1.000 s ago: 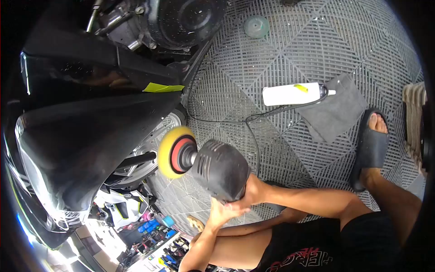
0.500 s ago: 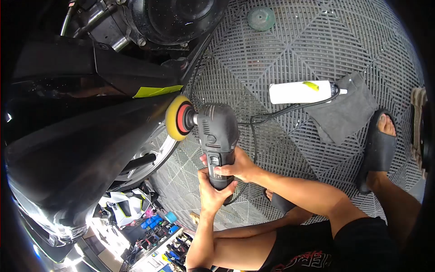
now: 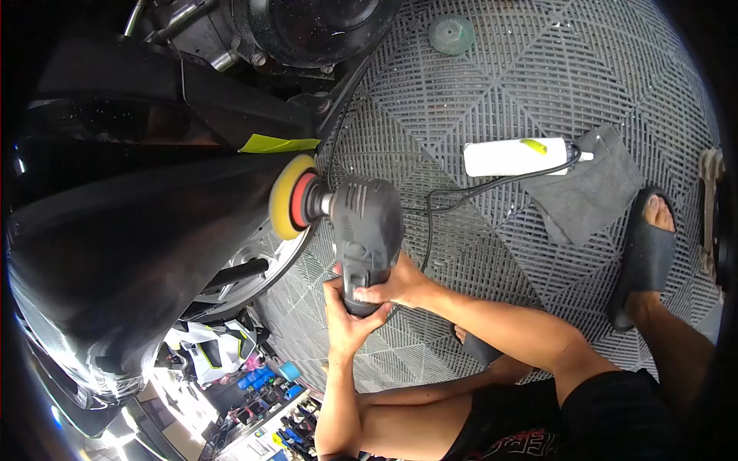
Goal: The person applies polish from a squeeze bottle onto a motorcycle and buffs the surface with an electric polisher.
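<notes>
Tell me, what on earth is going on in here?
A person holds a black plastic power polisher, with the left hand and right hand both wrapped around it. Its round yellow pad is right by the glossy black body panel of a motorbike; whether it touches is hard to tell from this view. On the grey slatted floor, a white plastic bottle lies on its side, one end over a dark grey cloth.

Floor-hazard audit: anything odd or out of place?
White bottle lies on its side, one end over the grey cloth, black cable across that end; odd, since bottles usually stand upright. No spill visible.
</notes>
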Demonstrator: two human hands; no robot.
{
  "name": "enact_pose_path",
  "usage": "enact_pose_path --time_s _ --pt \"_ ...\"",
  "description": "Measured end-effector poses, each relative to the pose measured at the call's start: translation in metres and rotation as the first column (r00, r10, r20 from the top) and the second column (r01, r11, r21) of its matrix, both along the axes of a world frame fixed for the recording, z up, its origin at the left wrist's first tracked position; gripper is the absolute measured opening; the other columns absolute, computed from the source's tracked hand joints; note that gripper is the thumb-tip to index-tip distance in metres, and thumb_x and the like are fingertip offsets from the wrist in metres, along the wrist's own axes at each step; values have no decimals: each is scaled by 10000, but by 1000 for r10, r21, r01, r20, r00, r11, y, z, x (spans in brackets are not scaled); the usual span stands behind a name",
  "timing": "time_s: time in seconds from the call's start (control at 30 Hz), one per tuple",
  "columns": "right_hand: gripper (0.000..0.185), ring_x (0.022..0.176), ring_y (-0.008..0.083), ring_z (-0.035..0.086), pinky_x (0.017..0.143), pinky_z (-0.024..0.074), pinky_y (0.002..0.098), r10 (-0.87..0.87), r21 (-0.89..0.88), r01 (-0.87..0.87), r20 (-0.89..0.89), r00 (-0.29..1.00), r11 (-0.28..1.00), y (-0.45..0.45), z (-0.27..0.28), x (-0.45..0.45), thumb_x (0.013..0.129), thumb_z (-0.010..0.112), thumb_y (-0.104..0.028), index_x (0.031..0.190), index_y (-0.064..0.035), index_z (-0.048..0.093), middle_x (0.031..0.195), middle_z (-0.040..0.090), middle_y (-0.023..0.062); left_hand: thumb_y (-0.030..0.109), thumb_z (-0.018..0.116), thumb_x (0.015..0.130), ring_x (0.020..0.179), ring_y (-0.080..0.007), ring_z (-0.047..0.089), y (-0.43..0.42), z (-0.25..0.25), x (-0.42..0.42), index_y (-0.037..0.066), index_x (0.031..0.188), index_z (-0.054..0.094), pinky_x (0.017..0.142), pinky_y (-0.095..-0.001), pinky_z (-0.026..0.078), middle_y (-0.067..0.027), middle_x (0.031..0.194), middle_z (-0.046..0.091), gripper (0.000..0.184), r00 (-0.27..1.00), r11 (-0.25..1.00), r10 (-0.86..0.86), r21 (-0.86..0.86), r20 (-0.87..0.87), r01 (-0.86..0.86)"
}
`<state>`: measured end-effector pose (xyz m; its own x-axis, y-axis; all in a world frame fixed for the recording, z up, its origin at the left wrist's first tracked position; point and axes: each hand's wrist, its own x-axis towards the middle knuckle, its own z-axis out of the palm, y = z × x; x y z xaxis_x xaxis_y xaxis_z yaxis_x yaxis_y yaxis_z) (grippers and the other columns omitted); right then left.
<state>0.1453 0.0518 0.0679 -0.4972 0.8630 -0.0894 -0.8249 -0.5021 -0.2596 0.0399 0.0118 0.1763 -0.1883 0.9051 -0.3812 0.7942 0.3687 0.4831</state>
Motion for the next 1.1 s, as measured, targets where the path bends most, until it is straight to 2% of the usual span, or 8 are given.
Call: enact_pose_path --time_s 0.07,0.3,0.47,0.57,0.6,0.8,0.93,1.1 --pt "633 971 175 593 894 473 329 -106 78 99 90 990 992 -2 8 5 633 829 -223 1156 17 564 1043 642 88 118 849 570 985 -193 551 -5 1 -11 15 1204 362 833 -322 483 -112 1088 531 806 991 990 -117 69 -68 122" --pt "617 965 160 623 875 508 322 -64 103 60 31 997 993 3 8 11 646 812 -124 1183 18 544 1043 657 89 153 844 558 858 -187 529 0 -4 -2 28 1049 391 775 -346 473 -97 960 506 679 995 997 54 42 90 -57" --pt "652 979 180 613 894 480 319 -155 229 122 134 979 966 7 34 26 600 829 -218 1157 7 575 1069 654 107 236 894 520 1021 -207 524 -11 10 -4 22 1207 385 884 -368 453 -123 1091 515 881 978 986 114 104 175 -133" --pt "643 980 187 621 896 481 318 -308 309 254 140 941 917 7 47 26 598 830 -223 1142 9 578 1066 658 116 282 905 502 1091 -225 526 -26 12 -55 10 1318 335 927 -387 449 -136 1170 513 1031 956 958 -266 72 -123 276" --pt "649 986 194 624 897 480 318 -301 328 247 127 945 912 10 50 30 592 835 -231 1137 11 578 1064 660 118 316 911 500 1122 -236 524 -23 17 -58 11 1379 286 949 -396 444 -134 1209 506 1121 775 840 -507 -16 -377 542" --pt "617 964 187 621 891 479 319 -228 254 191 125 966 948 12 43 36 601 823 -221 1121 12 586 1048 661 105 230 893 527 1029 -208 534 -17 4 -29 12 1290 327 888 -372 468 -121 1135 511 975 992 988 -26 153 122 7" --pt "638 974 182 602 905 470 326 -177 195 148 139 974 969 11 30 31 611 824 -212 1145 25 568 1057 643 106 102 864 534 915 -170 529 6 5 8 41 1068 341 802 -341 478 -87 1006 505 750 969 992 24 117 244 -54" --pt "744 1046 194 568 942 451 332 -66 182 32 182 981 983 12 12 29 619 828 -193 1236 45 490 1134 603 126 140 874 563 919 -189 541 6 -10 5 26 1071 366 811 -349 478 -95 993 510 728 983 994 18 99 181 -36"
